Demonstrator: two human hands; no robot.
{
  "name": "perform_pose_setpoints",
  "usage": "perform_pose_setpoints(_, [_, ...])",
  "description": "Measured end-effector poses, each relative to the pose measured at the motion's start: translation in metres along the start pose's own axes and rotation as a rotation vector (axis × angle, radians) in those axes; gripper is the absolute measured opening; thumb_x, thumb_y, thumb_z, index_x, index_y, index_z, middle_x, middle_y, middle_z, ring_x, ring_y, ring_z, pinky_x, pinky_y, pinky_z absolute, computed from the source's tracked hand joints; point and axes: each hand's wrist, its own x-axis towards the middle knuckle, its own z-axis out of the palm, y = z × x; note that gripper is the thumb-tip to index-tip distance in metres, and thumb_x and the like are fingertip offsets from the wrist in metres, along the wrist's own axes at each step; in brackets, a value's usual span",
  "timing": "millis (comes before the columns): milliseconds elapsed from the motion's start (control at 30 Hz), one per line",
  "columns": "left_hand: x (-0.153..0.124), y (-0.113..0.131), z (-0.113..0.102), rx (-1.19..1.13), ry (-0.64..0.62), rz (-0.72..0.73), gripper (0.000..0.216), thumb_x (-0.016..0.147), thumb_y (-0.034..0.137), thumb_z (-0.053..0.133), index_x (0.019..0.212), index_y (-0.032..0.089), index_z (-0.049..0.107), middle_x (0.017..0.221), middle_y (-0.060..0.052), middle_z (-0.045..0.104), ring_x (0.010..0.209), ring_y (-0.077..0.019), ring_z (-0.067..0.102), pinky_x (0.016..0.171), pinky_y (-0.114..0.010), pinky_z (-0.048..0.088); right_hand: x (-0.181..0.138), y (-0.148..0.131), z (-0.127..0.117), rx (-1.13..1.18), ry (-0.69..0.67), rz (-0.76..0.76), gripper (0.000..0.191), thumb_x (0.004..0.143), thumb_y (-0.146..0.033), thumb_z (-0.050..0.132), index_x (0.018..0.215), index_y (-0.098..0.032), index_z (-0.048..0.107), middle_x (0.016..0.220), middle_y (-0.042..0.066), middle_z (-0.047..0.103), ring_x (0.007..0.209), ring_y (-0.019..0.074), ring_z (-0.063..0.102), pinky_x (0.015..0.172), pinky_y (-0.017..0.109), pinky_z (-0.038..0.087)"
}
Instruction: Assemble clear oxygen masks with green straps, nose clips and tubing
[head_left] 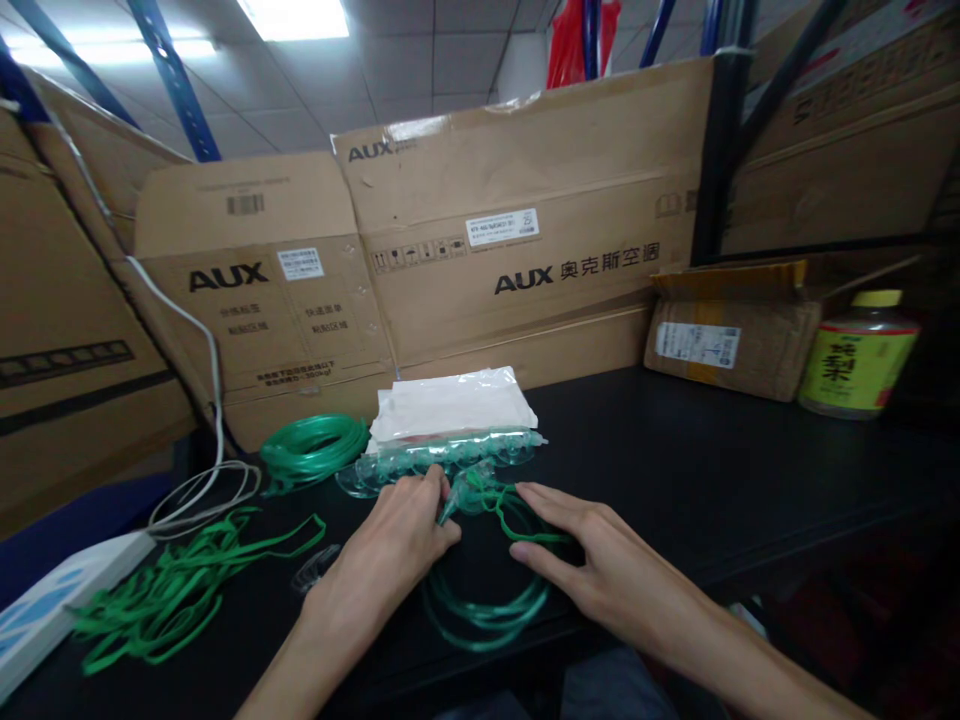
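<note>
A clear green plastic mask [474, 492], which looks like an oxygen mask, lies at the middle of the black table. My left hand [401, 530] is closed, its thumb and index finger pinching the tapered end of the mask. Thin green elastic strap [504, 520] runs from the mask toward my right hand [585, 545]. That hand has thumb and fingers apart, beside the strap and over the right side of a coil of clear green tubing [487, 612]. Whether it presses on the tubing is hidden. Behind the mask, a row of similar clear green masks [450, 455] lies before white packets [454, 405].
On the left are a green tubing coil [311, 447], a heap of green elastic straps [169, 590], small clear rings [315, 567] and a white power strip [71, 590] with its cable. Cardboard boxes [525, 230] wall the back. A small carton [731, 335] and yellow-labelled jar [859, 355] stand right.
</note>
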Motion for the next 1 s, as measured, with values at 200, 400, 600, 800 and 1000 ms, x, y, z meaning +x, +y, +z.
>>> perform_pose_setpoints(200, [0.008, 0.011, -0.009, 0.042, -0.068, -0.096, 0.013, 0.078, 0.021, 0.061, 0.088, 0.017, 0.067, 0.082, -0.009, 0.071, 0.080, -0.0287, 0.068, 0.069, -0.034, 0.044, -0.001, 0.004, 0.003, 0.040, 0.040, 0.024, 0.055, 0.087, -0.050, 0.069, 0.134, -0.022, 0.066, 0.141, 0.008, 0.062, 0.135, 0.0320, 0.055, 0.120, 0.048, 0.037])
perform_pose_setpoints(400, [0.005, 0.012, -0.006, 0.010, 0.011, -0.051, 0.010, 0.082, 0.027, 0.062, 0.085, 0.019, 0.066, 0.089, -0.009, 0.071, 0.090, -0.0291, 0.067, 0.077, -0.036, 0.044, 0.000, -0.005, -0.001, 0.038, 0.032, 0.027, 0.057, 0.090, -0.051, 0.066, 0.137, -0.019, 0.064, 0.144, 0.010, 0.060, 0.136, 0.0315, 0.054, 0.121, 0.047, 0.035])
perform_pose_setpoints(600, [0.005, 0.027, -0.022, -0.112, 0.136, -0.047, 0.008, 0.085, 0.021, 0.059, 0.091, 0.019, 0.063, 0.080, -0.004, 0.070, 0.076, -0.0243, 0.067, 0.069, -0.031, 0.041, 0.005, -0.009, -0.008, 0.296, 0.027, 0.082, 0.072, 0.087, -0.051, 0.071, 0.148, -0.019, 0.049, 0.149, 0.008, 0.053, 0.137, 0.0321, 0.052, 0.120, 0.050, 0.035])
perform_pose_setpoints(800, [0.011, 0.029, -0.031, -0.173, 0.053, 0.064, 0.014, 0.082, 0.020, 0.060, 0.095, 0.021, 0.068, 0.077, 0.000, 0.070, 0.069, -0.0212, 0.067, 0.064, -0.027, 0.042, 0.014, -0.006, -0.011, 0.762, -0.060, 0.253, 0.084, 0.073, -0.051, 0.084, 0.144, -0.018, 0.055, 0.146, 0.010, 0.057, 0.135, 0.0309, 0.055, 0.118, 0.049, 0.039])
perform_pose_setpoints(1000, [0.019, 0.020, -0.019, -0.175, 0.023, 0.196, 0.015, 0.089, 0.035, 0.065, 0.086, 0.024, 0.075, 0.086, -0.001, 0.073, 0.084, -0.0243, 0.068, 0.073, -0.029, 0.045, 0.015, -0.001, -0.011, 0.836, -0.023, 0.282, 0.074, 0.069, -0.043, 0.089, 0.134, -0.018, 0.065, 0.133, 0.012, 0.068, 0.129, 0.0293, 0.060, 0.119, 0.048, 0.036])
